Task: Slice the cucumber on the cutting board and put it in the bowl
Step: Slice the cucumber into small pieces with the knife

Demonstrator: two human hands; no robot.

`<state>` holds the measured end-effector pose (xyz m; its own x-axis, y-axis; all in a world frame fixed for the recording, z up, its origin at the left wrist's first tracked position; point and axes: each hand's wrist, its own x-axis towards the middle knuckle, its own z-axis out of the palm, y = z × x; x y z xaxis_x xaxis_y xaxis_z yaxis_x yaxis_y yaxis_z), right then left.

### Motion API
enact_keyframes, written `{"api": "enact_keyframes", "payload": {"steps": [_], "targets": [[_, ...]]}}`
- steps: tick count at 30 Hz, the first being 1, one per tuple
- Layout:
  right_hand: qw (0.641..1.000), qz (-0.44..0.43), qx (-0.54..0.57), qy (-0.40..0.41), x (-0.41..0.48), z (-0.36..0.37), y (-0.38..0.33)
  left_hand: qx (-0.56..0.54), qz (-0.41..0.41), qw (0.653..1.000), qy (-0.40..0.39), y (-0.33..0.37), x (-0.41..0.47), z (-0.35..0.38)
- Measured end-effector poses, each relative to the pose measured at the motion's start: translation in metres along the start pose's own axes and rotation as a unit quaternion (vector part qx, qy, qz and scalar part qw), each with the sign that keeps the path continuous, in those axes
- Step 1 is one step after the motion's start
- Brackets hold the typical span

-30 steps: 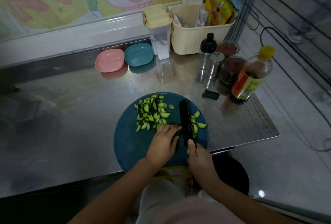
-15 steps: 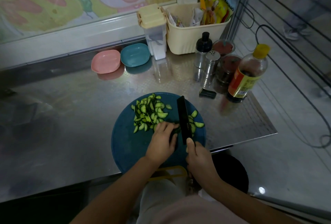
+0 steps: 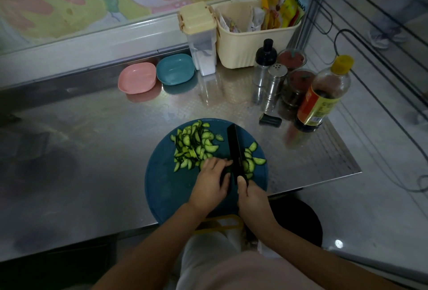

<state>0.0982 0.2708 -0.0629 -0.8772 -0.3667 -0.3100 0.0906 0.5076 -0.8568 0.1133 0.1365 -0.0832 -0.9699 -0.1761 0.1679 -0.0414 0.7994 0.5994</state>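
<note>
A round blue cutting board (image 3: 166,185) lies on the steel counter in front of me. A heap of cucumber slices (image 3: 193,146) covers its far left part, and a few more slices (image 3: 251,160) lie right of the blade. My right hand (image 3: 251,197) grips the handle of a black knife (image 3: 235,148), blade pointing away from me. My left hand (image 3: 209,182) holds the dark uncut cucumber piece (image 3: 225,170) just left of the blade; most of it is hidden under my fingers. A pink bowl (image 3: 136,77) and a teal bowl (image 3: 174,71) sit at the back.
Behind the board stand a lidded clear container (image 3: 201,37), a cream basket of packets (image 3: 254,37), shakers (image 3: 274,81), jars (image 3: 298,83) and a sauce bottle (image 3: 323,97). A small black cap (image 3: 269,120) lies near the board. The counter's right edge (image 3: 342,150) drops to the floor.
The knife and both hands stay at the same place on the board; only the camera view has shifted slightly.
</note>
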Motion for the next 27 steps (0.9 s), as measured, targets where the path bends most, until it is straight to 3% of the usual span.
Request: {"api": "enact_keyframes", "payload": {"steps": [27], "targets": [[0.999,0.016,0.032,0.021,-0.006,0.001,0.004,-0.012,-0.015,1.000,0.007,0.003,-0.003,-0.001]]}}
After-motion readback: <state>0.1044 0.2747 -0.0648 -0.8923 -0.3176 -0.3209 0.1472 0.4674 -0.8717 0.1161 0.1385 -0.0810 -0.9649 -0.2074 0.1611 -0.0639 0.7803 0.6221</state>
